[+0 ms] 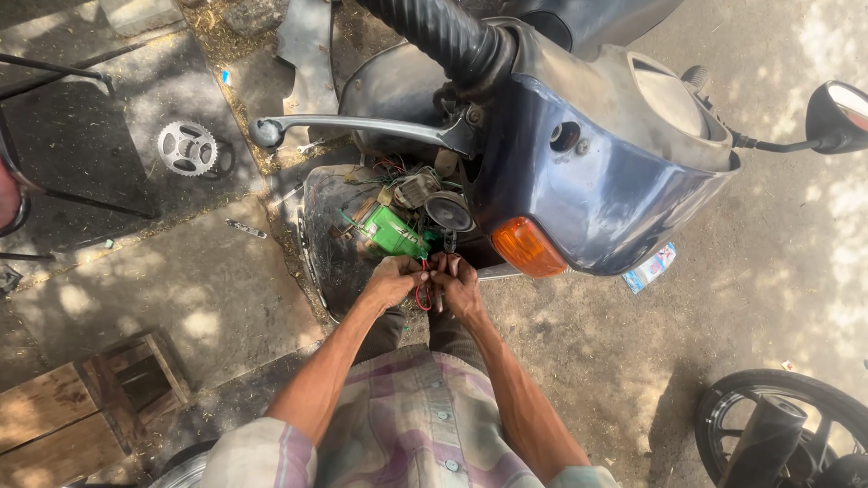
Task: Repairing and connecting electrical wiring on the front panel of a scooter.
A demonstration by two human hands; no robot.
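Thin red wire (421, 295), looped and glossy, pinched between both hands just below the opened front of a scooter. Left hand (391, 280) clenched on the wire's left side, knuckles up; right hand (458, 284) closed on the other end, fingers curled tight, the two touching. Just above, a boxy green plastic unit (391, 232) amid a tangle of thin coloured wires, beside a round black horn (448, 211) with a ridged disc face. Over these, dusty dark-blue bodywork (579, 194), smooth and curved, with an oval orange indicator lens (527, 247) at its lower edge. Higher up, a ribbed black rubber grip (443, 32) and a long dull-metal lever (362, 127) ending in a ball. Farther left, on the cracked concrete ground (199, 289), a toothed steel sprocket (187, 147); near the lower left corner, a rough wooden crate (86, 407).
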